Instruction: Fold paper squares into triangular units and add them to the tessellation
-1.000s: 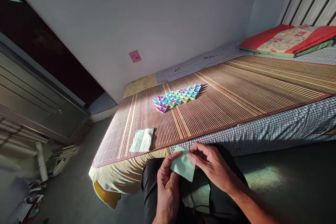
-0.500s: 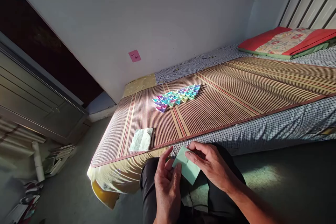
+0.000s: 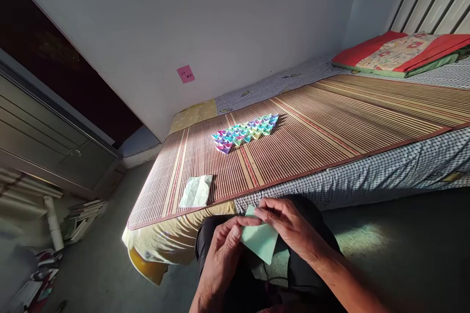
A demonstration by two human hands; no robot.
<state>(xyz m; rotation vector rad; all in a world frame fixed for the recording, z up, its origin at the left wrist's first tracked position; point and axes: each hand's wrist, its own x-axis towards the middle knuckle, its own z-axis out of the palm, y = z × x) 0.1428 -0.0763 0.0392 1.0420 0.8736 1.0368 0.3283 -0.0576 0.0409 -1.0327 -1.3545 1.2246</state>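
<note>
We hold a pale green sheet of paper (image 3: 261, 243) in both hands, just in front of the bed (image 3: 367, 176).

Our left hand (image 3: 219, 259) pinches the sheet's left edge with the thumb on top. Our right hand (image 3: 295, 230) has its fingers (image 3: 265, 213) clenched on the upper corner, so both hands are grasping the paper. It hangs tilted, its lower corner pointing down. On the bed lies a striped mat (image 3: 330, 122). A small stack of paper (image 3: 196, 191) of the same pale green rests near the mat's front edge, apart from our hands. Farther back, colourful paper boats (image 3: 244, 132) stand packed together in slanting rows. A pink note (image 3: 185, 74) sticks to the wall (image 3: 220, 19), and a red pillow (image 3: 400, 51) lies at the far right end of the bed.
</note>
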